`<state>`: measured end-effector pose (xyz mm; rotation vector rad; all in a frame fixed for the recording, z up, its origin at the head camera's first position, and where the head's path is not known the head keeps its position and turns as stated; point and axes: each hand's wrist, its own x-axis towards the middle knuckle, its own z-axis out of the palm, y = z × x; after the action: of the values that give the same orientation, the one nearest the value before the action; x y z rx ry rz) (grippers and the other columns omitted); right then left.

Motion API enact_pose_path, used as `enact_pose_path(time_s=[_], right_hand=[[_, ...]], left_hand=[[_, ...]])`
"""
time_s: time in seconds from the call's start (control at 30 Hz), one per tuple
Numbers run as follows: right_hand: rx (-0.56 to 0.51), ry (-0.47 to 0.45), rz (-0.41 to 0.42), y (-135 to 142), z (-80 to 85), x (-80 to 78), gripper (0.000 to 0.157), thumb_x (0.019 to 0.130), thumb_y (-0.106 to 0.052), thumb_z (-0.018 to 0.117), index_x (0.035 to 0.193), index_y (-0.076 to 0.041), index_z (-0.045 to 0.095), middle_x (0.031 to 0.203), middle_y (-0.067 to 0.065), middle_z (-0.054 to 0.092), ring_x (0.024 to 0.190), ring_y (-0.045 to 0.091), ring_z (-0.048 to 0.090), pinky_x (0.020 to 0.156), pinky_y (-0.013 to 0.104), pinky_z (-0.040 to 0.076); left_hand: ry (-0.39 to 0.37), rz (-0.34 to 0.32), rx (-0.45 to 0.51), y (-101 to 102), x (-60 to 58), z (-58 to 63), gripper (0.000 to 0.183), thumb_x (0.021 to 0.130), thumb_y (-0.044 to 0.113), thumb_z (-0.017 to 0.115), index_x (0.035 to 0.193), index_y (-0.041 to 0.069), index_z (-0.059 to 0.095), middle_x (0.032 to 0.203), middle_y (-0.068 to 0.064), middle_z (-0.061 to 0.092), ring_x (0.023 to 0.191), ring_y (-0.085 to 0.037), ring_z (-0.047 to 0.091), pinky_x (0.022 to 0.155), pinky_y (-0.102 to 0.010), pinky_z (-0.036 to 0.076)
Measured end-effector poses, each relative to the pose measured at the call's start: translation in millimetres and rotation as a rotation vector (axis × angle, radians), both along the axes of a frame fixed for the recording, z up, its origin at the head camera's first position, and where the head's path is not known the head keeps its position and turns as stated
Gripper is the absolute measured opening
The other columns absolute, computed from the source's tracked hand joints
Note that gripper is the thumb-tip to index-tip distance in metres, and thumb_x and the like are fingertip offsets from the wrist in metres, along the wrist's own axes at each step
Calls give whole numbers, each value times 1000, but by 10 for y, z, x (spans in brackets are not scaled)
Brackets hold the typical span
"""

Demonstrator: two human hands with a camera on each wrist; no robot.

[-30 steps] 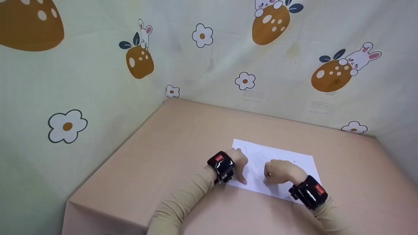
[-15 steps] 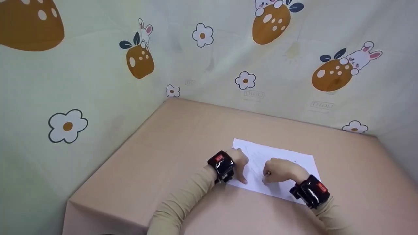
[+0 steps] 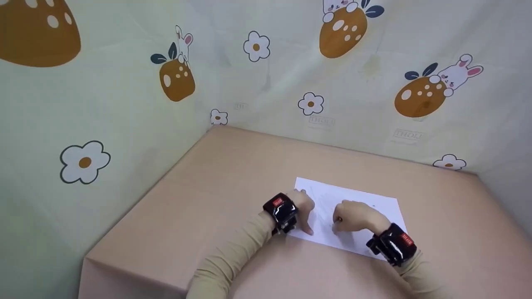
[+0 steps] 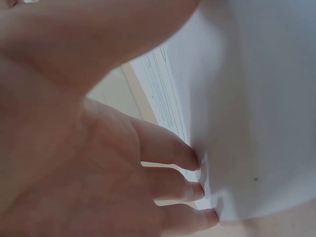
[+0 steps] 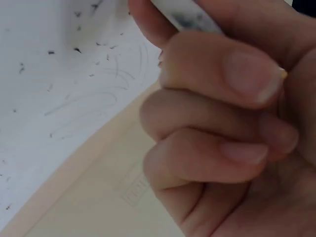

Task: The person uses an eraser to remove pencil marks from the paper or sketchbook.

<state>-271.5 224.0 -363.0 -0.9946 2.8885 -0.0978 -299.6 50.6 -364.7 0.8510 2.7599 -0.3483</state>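
Note:
A white sheet of paper (image 3: 374, 199) lies on the cloth-covered table, with faint grey pencil lines (image 5: 81, 101) and dark eraser crumbs (image 5: 77, 50) on it. My left hand (image 3: 305, 207) rests on the sheet's left part, thumb spread toward the near edge. In the left wrist view its fingertips (image 4: 210, 217) touch the paper. Over the middle of the sheet, my right hand (image 3: 355, 216) pinches a white eraser (image 5: 190, 16) smudged with grey. Its other fingers curl into the palm. The eraser is mostly hidden by the fingers in the head view.
A peach cloth (image 3: 232, 166) covers the table, whose near left corner (image 3: 87, 257) shows. Pale curtains (image 3: 270, 83) printed with rabbits, flowers and orange fruit stand along the left and back edges. Each wrist wears a black camera band (image 3: 282, 211).
My right hand has shifted slightly left over the sheet, still holding the eraser. The left hand keeps its place on the paper.

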Motion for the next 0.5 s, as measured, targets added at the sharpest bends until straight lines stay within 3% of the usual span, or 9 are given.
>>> enact_pose_path(time_s=[0.07, 0.17, 0.23, 0.37, 0.5], right_hand=[[-45, 39, 20, -19, -49, -28, 21, 76, -9, 64, 56, -9, 56, 54, -10, 39, 53, 5, 31, 46, 18, 25], [-58, 89, 19, -47, -67, -17, 23, 76, -7, 63, 55, -10, 53, 54, -9, 37, 53, 6, 31, 46, 18, 24], [-20, 69, 3, -48, -24, 22, 21, 74, -8, 64, 55, -9, 54, 55, -8, 39, 55, 7, 33, 46, 20, 25], [29, -14, -45, -26, 27, 47, 16, 72, -11, 67, 58, -7, 60, 56, -7, 44, 57, 7, 36, 47, 22, 28], [-30, 9, -15, -39, -47, -12, 25, 77, -9, 63, 55, -8, 51, 53, -10, 35, 51, 5, 30, 46, 18, 22]], left_hand=[[0, 14, 13, -3, 1, -5, 57, 69, 64, 73, 89, 11, 66, 123, -15, 63, 92, -18, 55, 74, -31, 51], [-3, 14, 43, -10, -4, -7, 55, 68, 63, 74, 81, 11, 62, 114, -12, 65, 85, -17, 52, 65, -29, 46], [-5, 1, 48, -9, -9, -6, 55, 69, 63, 74, 78, 11, 60, 106, -9, 66, 82, -17, 50, 62, -29, 44], [-15, 2, 31, 0, -11, -2, 56, 69, 64, 73, 82, 10, 62, 110, -11, 66, 86, -18, 52, 67, -30, 47], [-22, 6, 44, -9, -9, -6, 55, 68, 62, 75, 79, 11, 60, 100, -8, 66, 83, -17, 50, 65, -30, 46]])
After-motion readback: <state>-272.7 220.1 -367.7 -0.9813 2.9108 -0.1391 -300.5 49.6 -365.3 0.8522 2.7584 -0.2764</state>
